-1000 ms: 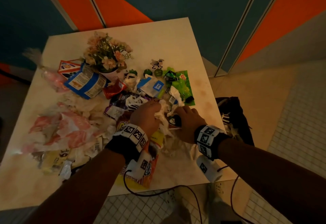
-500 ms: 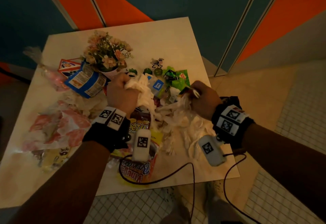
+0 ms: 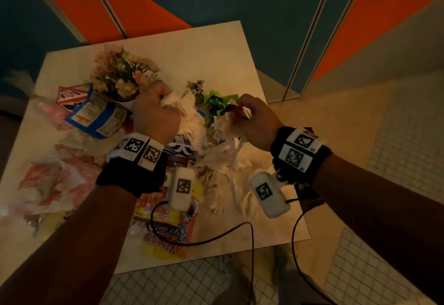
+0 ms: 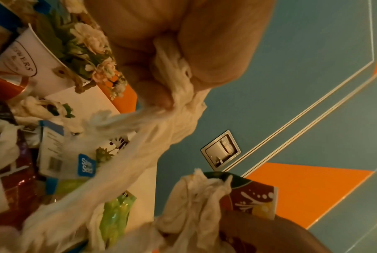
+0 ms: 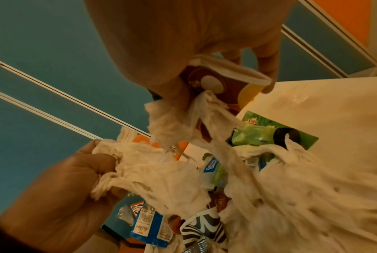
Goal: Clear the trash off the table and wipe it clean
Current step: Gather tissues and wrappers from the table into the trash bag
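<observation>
The left hand [image 3: 156, 115] is raised above the table [image 3: 216, 52], its fingers curled tight round a wad of white tissue [image 3: 189, 117] that trails down in shredded strands to the heap below. The right hand [image 3: 258, 122] is lifted beside it, fingers clenched on more of the same torn tissue and on a small brown-and-yellow carton [image 5: 217, 80] pinched against the thumb — the strands hang between both fists and spread over the near right part of the table. Just behind the left hand stands a white pot of artificial flowers [image 3: 122, 74], with a blue-and-white snack bag [image 3: 96, 117] lying at its left. Between the hands and farther back lie a green wrapper [image 3: 216, 103] and a small zebra figure [image 3: 198, 86]. Under the left wrist sit a black-and-white striped wrapper [image 3: 180, 151] and a yellow candy bag [image 3: 168, 230] near the front edge; pink-and-white paper wrappers [image 3: 52, 184] cover the left side. The floor [image 3: 396, 148] at right is tiled.
</observation>
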A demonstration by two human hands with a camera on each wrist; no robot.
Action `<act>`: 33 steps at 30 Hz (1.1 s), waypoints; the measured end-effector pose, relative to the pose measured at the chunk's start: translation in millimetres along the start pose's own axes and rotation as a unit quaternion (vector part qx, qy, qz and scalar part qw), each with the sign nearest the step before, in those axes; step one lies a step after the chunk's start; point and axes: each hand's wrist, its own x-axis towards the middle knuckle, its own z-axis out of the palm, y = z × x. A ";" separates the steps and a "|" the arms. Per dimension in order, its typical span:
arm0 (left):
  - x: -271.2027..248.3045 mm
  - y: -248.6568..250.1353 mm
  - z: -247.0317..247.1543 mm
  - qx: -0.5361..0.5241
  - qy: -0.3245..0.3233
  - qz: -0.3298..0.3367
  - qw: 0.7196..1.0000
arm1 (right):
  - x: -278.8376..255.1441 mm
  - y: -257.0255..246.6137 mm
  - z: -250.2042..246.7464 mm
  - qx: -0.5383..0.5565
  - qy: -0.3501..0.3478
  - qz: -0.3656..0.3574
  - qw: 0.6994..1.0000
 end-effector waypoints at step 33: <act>-12.9 158.3 206.0 -0.203 -0.137 0.001 0.970 | -49.6 143.9 -209.3 0.034 0.174 0.169 0.969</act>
